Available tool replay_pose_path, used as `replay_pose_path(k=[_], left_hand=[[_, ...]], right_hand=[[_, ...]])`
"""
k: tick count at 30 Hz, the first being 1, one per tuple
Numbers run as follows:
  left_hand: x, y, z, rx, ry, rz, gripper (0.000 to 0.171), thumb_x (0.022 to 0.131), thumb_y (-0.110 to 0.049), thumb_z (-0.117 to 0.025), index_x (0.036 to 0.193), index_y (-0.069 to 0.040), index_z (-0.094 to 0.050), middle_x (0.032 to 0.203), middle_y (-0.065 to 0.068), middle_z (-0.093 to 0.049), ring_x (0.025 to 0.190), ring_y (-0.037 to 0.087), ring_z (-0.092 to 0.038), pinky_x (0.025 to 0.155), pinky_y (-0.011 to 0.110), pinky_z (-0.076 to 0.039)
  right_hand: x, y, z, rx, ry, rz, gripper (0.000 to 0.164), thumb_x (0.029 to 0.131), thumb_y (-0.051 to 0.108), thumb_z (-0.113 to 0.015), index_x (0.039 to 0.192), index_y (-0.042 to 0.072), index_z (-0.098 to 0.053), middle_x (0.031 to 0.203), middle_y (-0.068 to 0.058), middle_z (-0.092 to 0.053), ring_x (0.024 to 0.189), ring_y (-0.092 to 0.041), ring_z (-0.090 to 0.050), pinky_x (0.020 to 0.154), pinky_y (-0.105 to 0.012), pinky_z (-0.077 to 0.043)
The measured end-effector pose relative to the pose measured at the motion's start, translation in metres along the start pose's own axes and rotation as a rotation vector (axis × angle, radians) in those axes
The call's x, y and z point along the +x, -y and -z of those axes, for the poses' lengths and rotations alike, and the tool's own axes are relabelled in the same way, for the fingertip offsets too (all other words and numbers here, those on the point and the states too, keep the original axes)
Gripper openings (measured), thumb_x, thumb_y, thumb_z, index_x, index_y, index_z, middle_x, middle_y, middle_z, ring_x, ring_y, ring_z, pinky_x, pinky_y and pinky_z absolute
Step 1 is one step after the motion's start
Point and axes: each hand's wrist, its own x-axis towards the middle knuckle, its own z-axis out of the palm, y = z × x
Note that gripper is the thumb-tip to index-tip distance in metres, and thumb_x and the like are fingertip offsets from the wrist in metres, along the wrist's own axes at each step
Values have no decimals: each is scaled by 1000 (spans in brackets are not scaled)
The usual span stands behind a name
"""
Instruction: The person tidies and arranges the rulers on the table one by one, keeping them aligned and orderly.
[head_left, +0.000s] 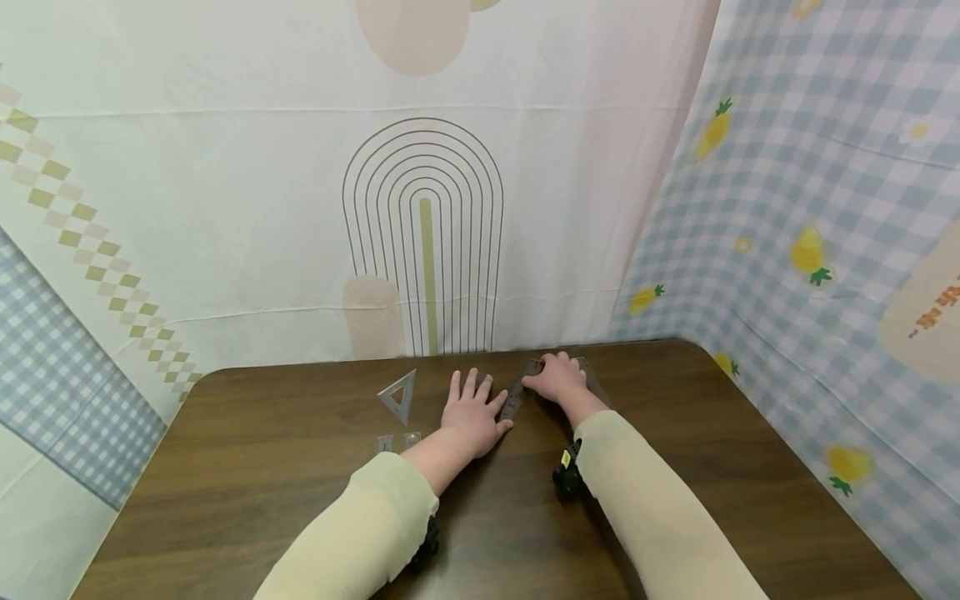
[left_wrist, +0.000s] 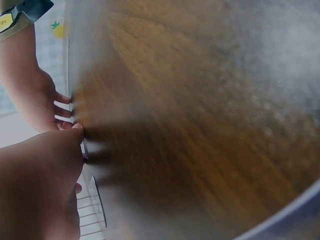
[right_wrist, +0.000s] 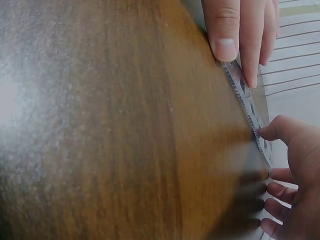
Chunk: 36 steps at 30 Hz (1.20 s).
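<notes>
A clear strip with printed graduations, like a ruler [head_left: 514, 400], lies slanted on the table between the two hands. My left hand [head_left: 471, 419] rests palm down with its fingers spread, and its thumb touches the strip's near end. At the strip's far end my right hand [head_left: 558, 379] pinches it between thumb and fingers. In the right wrist view the ruler [right_wrist: 245, 100] shows its dark tick marks along the edge. Another clear edge [head_left: 594, 383] lies right of my right hand; whether it joins the strip is hidden. A clear set square [head_left: 407, 406] lies left of my left hand.
Two small clear pieces, one [head_left: 386, 443] beside the other [head_left: 412, 439], lie near my left wrist. The brown wooden table [head_left: 247, 467] ends at a patterned cloth [head_left: 270, 208] at the back. A checked cloth [head_left: 810, 333] hangs along the right side.
</notes>
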Motion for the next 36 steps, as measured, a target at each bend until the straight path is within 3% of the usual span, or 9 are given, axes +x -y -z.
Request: replay_pose_path(k=[10,27,31,36], left_hand=[[-2,-1,2,3,36,5,63,102,-62,-26,158,-36,-22,166,2,-14,152,32,-2,118,57,3],[-1,-2,0,-11,28,17,63,102,-62,-27,159,-35,-21,166,3,-15,152,32,-3,118,57,3],[-2,-2,0,-18,22,14,63,102,-61,-28,159,-35,-21,166,3,-15,152,32,-3,118,57,3],[-2,-2,1,-24,19,15,63,102,-61,-28,159,-35,-19,166,3,-15,152,32,-3,119,56,2]], right_hand=[[-1,-2,-1,88,-38,-11,66,91,45,-65,141,5,-50,140,-24,-46,132,-45,-37,108,-61,-29],[-5,-7,-1,173,-113,14,53,94,36,-61,138,7,-53,139,-22,-47,131,-43,-39,108,-61,-29],[-5,-10,-3,198,-159,40,50,95,33,-60,137,6,-53,136,-20,-50,127,-40,-44,104,-56,-37],[-4,-8,-2,321,-189,71,45,95,25,-60,134,3,-54,122,-17,-58,111,-33,-56,94,-49,-47]])
